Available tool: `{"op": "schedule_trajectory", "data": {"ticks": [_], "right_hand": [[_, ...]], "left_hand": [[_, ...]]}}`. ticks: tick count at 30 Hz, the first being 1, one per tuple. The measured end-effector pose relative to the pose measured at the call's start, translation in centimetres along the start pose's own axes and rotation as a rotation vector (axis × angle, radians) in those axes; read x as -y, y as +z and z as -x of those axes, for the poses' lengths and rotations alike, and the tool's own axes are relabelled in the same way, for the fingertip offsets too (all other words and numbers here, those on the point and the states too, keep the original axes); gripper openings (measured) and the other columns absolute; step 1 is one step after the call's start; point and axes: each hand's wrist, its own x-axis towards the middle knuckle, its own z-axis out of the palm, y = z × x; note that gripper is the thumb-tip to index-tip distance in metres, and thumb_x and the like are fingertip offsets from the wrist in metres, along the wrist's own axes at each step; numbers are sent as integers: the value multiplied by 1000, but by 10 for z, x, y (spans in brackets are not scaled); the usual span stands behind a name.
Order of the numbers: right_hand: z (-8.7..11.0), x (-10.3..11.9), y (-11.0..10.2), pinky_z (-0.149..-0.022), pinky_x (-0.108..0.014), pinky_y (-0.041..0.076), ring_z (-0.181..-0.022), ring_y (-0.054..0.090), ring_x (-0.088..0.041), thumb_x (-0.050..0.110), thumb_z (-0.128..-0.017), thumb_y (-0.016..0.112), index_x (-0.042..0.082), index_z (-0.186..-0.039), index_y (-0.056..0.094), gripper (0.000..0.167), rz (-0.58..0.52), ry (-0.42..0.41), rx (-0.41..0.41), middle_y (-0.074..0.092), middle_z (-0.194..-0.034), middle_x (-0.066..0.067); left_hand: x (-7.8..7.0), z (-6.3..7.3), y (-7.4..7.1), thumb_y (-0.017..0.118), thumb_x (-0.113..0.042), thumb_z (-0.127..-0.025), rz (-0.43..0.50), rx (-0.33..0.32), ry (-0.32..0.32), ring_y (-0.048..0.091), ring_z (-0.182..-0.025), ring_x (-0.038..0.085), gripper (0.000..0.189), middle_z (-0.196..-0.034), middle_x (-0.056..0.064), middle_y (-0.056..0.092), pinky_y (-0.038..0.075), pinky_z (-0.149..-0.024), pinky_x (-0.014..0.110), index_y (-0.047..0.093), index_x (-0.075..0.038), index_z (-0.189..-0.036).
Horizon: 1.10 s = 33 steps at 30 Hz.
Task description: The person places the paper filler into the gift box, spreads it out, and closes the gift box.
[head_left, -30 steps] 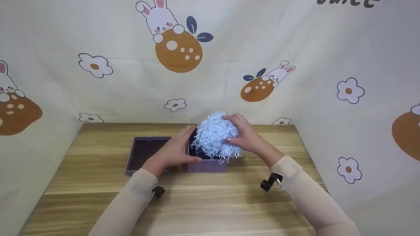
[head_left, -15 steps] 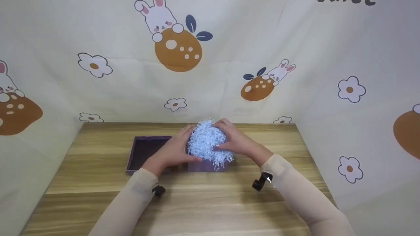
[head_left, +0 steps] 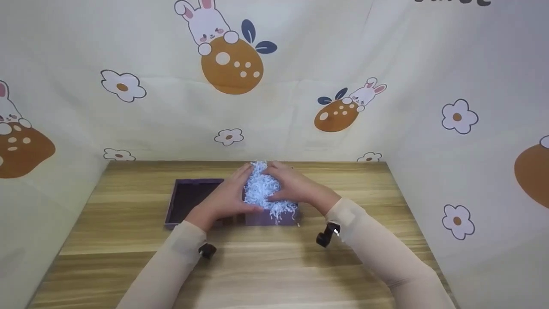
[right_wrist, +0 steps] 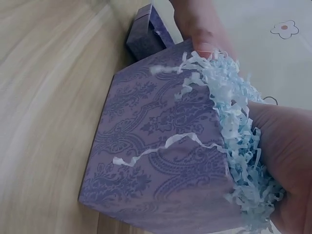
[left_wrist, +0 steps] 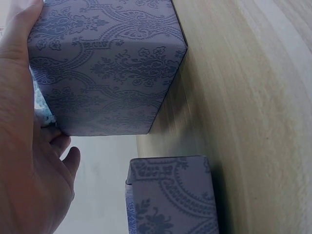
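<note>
A purple patterned gift box (head_left: 259, 218) stands upright on the table, its opening facing up. My left hand (head_left: 227, 195) grips its left side, thumb at the near rim and fingers at the far rim. Light blue shredded paper (head_left: 259, 189) fills the opening, held by my right hand (head_left: 294, 184) with fingers and thumb bent round the clump. In the right wrist view some paper strands (right_wrist: 175, 139) hang down over the outside of the box (right_wrist: 141, 105). What lies beneath the paper is hidden.
Left of the box lies its purple lid (head_left: 171, 210), hollow side up and partly behind my left forearm. The wooden table (head_left: 266, 270) reaches back to a printed cloth (head_left: 291, 107), which also hangs at both sides.
My right hand has moved left and down with the shredded paper, from above the box's right side into its opening. The left hand has stayed on the box.
</note>
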Motion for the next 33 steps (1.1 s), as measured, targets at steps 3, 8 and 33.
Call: {"op": "schedule_trajectory", "data": {"ticks": [3, 8, 33], "right_hand": [[-5, 3, 1, -125, -47, 43, -145, 55, -32, 26, -90, 94, 7, -153, 61, 74, 7, 18, 31, 56, -157, -14], [-15, 4, 5, -130, -49, 37, -155, 46, -36, 21, -93, 91, 7, -159, 56, 76, -5, 48, 96, 48, -168, -18], [-14, 5, -2, -126, -46, 43, -142, 59, -34, 23, -89, 94, 3, -151, 64, 72, 76, -39, 132, 67, -150, -15]], "left_hand": [[0, 0, 0, 88, -79, -76, 8, 4, -7, 14, -170, 30, 141, -186, 8, 12, 21, -134, 56, 15, -16, -179], [0, 0, 0, 85, -85, -74, 19, -1, -1, 15, -169, 31, 143, -186, 8, 13, 22, -134, 56, 16, -17, -179], [10, -4, 7, 87, -84, -72, 45, -31, 42, 16, -169, 28, 144, -185, 8, 17, 23, -134, 58, 20, -15, -179]]}}
